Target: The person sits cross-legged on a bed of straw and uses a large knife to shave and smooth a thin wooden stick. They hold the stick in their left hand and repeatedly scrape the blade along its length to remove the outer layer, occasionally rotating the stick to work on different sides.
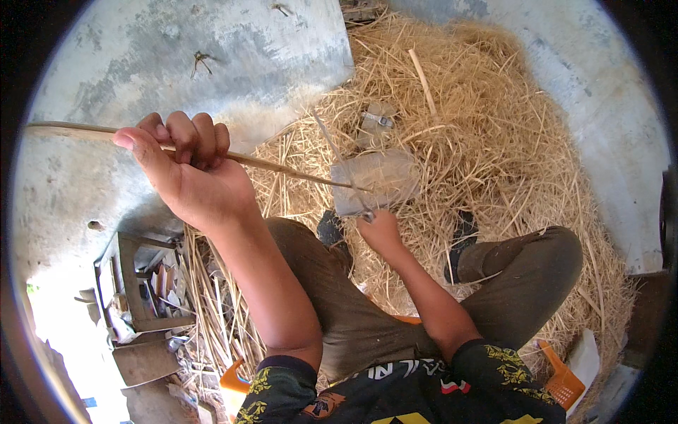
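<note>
My left hand [194,159] is raised at the left, its fingers wrapped round a long thin bamboo stick [268,165]. The stick slants down to the right, and its thinner end lies over a grey block [349,169] between my feet. Close to the block's near edge, my right hand [380,232] is closed on a thin, grey, blade-like tool [326,132]. That tool points up and away to the left, crossing near the stick's end. Its handle is mostly hidden in my fist, so its exact kind is unclear.
A deep pile of straw-like shavings [487,106] surrounds the block, with a pale strip [424,81] on top. Beyond the block lies a dark object with a metal buckle [378,119]. Loose sticks [219,297] and a wooden frame box [134,283] are at the left, beside a worn wall [275,49].
</note>
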A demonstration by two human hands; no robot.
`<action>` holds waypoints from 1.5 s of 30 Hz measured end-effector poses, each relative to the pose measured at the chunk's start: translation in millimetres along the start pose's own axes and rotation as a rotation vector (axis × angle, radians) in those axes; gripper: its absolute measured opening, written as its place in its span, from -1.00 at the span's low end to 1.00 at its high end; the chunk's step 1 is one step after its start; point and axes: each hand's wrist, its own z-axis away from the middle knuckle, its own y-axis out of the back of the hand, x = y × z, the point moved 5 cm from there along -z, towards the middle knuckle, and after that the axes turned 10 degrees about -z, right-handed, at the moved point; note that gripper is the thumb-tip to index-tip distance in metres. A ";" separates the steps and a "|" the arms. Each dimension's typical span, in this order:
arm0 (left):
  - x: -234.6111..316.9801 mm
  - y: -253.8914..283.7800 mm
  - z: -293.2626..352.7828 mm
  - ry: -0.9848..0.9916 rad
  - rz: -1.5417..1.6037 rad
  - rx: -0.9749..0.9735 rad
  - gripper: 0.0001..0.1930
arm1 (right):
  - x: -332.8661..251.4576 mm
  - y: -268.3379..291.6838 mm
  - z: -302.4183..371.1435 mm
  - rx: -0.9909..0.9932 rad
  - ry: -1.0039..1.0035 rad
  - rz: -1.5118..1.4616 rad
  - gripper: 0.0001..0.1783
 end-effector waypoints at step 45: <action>1.8 4.1 0.7 -0.002 -0.004 0.019 -0.51 | -25.8 3.1 12.9 -0.056 -0.117 -0.027 -0.57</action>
